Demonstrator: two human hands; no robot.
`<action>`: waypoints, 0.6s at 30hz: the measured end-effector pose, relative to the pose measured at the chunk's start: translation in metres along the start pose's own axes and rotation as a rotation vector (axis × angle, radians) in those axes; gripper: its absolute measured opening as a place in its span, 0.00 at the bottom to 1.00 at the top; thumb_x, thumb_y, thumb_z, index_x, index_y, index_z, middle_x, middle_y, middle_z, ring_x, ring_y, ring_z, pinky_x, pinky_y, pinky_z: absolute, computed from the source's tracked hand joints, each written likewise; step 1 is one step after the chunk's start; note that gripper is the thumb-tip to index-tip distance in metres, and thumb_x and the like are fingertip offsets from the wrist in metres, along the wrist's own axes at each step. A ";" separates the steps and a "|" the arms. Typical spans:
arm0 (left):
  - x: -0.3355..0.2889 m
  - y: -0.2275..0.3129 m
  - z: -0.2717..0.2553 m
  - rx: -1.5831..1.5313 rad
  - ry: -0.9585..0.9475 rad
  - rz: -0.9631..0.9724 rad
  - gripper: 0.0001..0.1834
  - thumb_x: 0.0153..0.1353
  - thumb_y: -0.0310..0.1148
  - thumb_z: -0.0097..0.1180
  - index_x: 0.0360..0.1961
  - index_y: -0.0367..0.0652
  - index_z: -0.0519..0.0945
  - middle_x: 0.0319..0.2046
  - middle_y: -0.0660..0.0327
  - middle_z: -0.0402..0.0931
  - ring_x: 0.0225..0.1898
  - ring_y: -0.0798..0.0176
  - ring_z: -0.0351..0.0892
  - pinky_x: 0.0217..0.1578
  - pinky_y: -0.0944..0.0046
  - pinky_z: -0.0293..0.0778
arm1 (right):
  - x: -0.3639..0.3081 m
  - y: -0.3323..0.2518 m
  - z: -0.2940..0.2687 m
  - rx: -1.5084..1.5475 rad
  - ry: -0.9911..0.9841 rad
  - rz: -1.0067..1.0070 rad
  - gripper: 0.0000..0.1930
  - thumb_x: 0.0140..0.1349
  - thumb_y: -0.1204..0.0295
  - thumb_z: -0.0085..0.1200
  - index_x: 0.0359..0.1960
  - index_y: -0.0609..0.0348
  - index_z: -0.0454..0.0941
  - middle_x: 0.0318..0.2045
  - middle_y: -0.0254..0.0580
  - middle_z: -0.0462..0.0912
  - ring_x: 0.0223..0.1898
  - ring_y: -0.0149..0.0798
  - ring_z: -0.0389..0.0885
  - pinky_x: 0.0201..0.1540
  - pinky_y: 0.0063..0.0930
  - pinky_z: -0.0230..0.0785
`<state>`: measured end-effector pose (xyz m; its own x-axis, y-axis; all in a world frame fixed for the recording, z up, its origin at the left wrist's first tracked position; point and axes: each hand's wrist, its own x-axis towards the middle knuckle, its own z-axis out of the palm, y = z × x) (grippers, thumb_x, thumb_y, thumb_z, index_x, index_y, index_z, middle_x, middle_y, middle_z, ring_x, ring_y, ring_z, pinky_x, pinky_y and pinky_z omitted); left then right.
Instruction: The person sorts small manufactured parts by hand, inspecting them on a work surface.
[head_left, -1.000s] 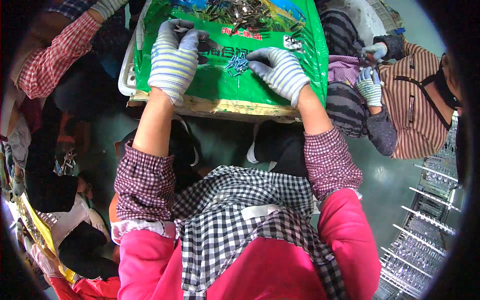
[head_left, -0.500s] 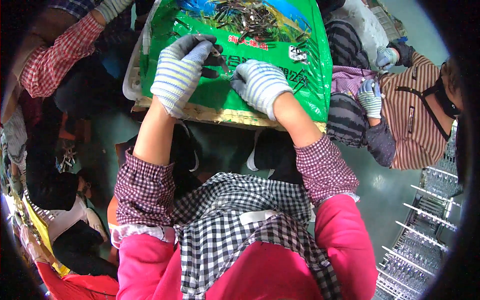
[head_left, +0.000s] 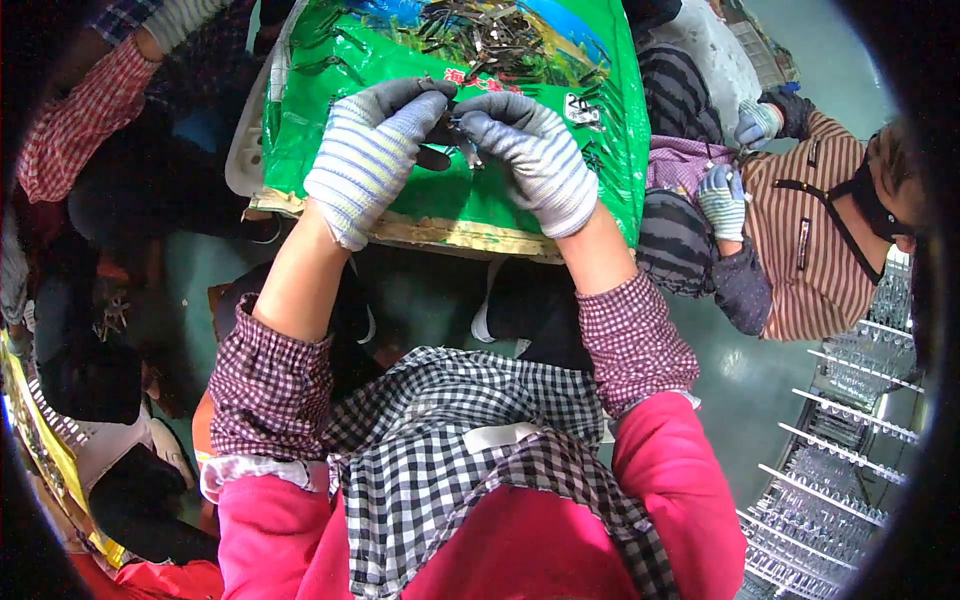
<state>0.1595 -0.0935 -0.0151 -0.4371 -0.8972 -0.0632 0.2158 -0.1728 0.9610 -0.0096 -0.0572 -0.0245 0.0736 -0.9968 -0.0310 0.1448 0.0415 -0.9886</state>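
Metal part (head_left: 462, 140): small, dark, pinched between both gloved hands over green sheet (head_left: 420, 195)
Left hand (head_left: 375, 150): fingertips clenched on it
Right hand (head_left: 535, 155): same
Handling: likely light, stiff, slippery — grip by the ends

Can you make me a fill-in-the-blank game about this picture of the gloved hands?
1. The left hand and right hand both wear striped ____.
2. The small metal parts are pinched between the two hands over a ____ printed sheet.
3. The pile of metal pieces lies on the sheet, ____ from the person than the hands.
4. The seated co-worker is on the person's ____ side.

Missing words: gloves; green; farther; right
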 end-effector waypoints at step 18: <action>-0.007 -0.014 0.011 0.327 0.010 0.432 0.15 0.58 0.21 0.46 0.48 0.37 0.74 0.39 0.59 0.78 0.36 0.72 0.74 0.36 0.72 0.72 | 0.005 0.010 0.019 -0.364 0.260 -0.337 0.09 0.53 0.82 0.52 0.37 0.61 0.72 0.27 0.34 0.76 0.29 0.25 0.72 0.33 0.20 0.68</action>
<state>0.1505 -0.0804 -0.0250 -0.3604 -0.8624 0.3554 0.0906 0.3468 0.9335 0.0115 -0.0607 -0.0321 -0.1699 -0.9367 0.3062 -0.2354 -0.2632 -0.9356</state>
